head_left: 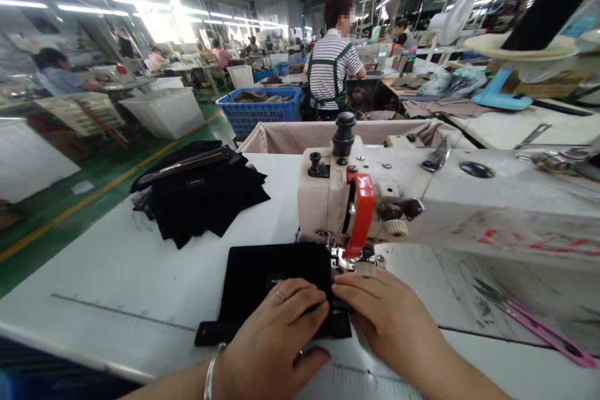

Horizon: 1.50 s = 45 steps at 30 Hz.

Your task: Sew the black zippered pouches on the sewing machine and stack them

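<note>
A black fabric piece (276, 262) with a small label lies flat on the white sewing table, its right edge by the presser foot of the sewing machine (328, 194). A darker strip (215, 332) runs along its near edge. My left hand (281, 331), with a ring and a bracelet, rests on the fabric, fingers laid flat and thumb apart. At the fabric's right edge, just in front of the presser foot, my right hand (384, 306) has its fingers together on the edge, thumb tucked below. A red guard (360, 215) partly hides the needle area.
A stack of black fabric pieces (201, 187) with a zipper lies at the table's left. Pink-handled scissors (539, 325) are right of my right hand. Behind the machine stand a cloth-lined bin (281, 136), a blue basket (260, 114) and a person in a striped shirt (328, 69).
</note>
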Available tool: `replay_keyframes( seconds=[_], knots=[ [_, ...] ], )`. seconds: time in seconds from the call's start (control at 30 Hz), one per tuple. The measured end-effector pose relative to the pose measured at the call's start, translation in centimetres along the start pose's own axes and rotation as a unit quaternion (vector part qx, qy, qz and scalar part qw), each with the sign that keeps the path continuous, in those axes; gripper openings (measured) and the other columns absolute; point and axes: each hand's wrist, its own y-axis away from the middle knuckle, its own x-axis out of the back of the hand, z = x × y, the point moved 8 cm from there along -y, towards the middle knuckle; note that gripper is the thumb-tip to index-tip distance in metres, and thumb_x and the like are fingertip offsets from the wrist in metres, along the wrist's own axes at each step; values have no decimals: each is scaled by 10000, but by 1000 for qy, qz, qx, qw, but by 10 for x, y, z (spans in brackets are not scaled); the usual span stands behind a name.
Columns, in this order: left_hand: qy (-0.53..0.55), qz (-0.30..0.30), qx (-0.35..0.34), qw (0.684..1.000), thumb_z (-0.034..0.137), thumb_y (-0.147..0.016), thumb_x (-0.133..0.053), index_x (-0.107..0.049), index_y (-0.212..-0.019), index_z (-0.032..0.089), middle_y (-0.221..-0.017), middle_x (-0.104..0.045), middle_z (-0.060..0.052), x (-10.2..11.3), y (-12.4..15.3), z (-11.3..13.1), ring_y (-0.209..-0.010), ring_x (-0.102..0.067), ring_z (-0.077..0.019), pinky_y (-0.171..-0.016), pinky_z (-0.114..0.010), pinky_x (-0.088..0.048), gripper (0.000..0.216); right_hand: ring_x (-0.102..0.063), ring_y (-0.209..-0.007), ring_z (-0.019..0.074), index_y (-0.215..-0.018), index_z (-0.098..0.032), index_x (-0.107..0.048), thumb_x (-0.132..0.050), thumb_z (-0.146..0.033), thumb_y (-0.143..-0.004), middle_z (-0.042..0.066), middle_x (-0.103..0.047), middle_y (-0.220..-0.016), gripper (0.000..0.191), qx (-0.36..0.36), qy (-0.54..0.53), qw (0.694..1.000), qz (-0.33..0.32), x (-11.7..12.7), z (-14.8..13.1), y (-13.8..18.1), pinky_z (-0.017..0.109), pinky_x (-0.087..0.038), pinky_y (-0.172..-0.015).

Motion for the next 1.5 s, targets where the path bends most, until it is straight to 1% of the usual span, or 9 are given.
replay_keyframes(
  seconds=[0.13,0.33,0.6,0.9,1.0,1.13,1.2,1.37,1.5],
  knots=[
    [-7,13,-47,999,227,-844,-681,-595,-1239,124,-1205,-636,-108,2,1,4,-1138,-563,-260,-1014,-411,-507,417,-659,-873,168,-1038,-212,-671,-505,-37,-823,22,-728,-994,323,18,-12,1000,7,2,-5,0,326,-519,-779],
    [16,-11,-36,999,222,-854,-662,-617,-1203,148,-1186,-640,-73,3,-9,-7,-1122,-564,-233,-1035,-382,-480,359,-650,-849,186,-1011,-206,-668,-514,-15,-788,23,-721,-1011,331,8,-10,1000,11,-3,-6,0,328,-516,-752],
    [9,-15,-68,998,254,-833,-669,-616,-1178,158,-1193,-642,-68,2,-29,-28,-1123,-573,-225,-1044,-379,-447,362,-591,-976,275,-1247,-197,-580,-479,-82,-857,101,-637,-1095,419,-70,22,994,-79,-25,14,7,458,-536,-821],
    [-44,-8,-113,993,285,-929,-597,-616,-1148,176,-1171,-655,-53,1,-47,-42,-1130,-581,-216,-1046,-393,-442,246,-564,-985,304,-1344,-185,-476,-457,-62,-830,130,-597,-1129,529,-100,52,989,-99,-29,18,1,473,-543,-799],
    [-78,11,-132,988,310,-972,-541,-593,-1176,157,-1152,-663,-62,2,-43,-42,-1131,-580,-215,-1043,-401,-445,259,-555,-972,278,-1260,-170,-528,-454,-73,-839,121,-593,-1103,437,-98,44,992,-62,-19,17,1,435,-531,-811],
    [-87,45,-170,981,258,-1001,-496,-595,-1144,143,-1083,-687,-54,10,-36,-43,-1031,-625,-177,-965,-351,-487,209,-540,-911,273,-1047,-163,-612,-523,-187,-877,118,-586,-1035,193,-150,92,984,-9,-4,29,3,419,-502,-776],
    [-47,57,-182,981,229,-995,-509,-604,-1126,147,-1065,-696,-49,16,-34,-46,-1001,-637,-163,-933,-327,-497,181,-534,-917,285,-1013,-175,-627,-545,-211,-883,108,-590,-1011,158,-159,125,979,-21,-4,33,1,437,-479,-797],
    [32,47,-157,986,230,-971,-554,-638,-1100,175,-1101,-704,-48,18,-37,-53,-1006,-642,-161,-945,-319,-498,164,-540,-843,271,-844,-190,-630,-540,-229,-901,78,-602,-851,113,-159,166,973,-28,0,38,-7,422,-452,-770],
    [68,49,-124,989,233,-948,-590,-665,-1059,182,-1053,-712,-46,19,-41,-56,-953,-650,-163,-913,-313,-515,143,-543,-872,264,-817,-186,-618,-540,-227,-904,80,-619,-884,124,-147,155,977,-11,3,39,-6,406,-441,-783]
  ],
)
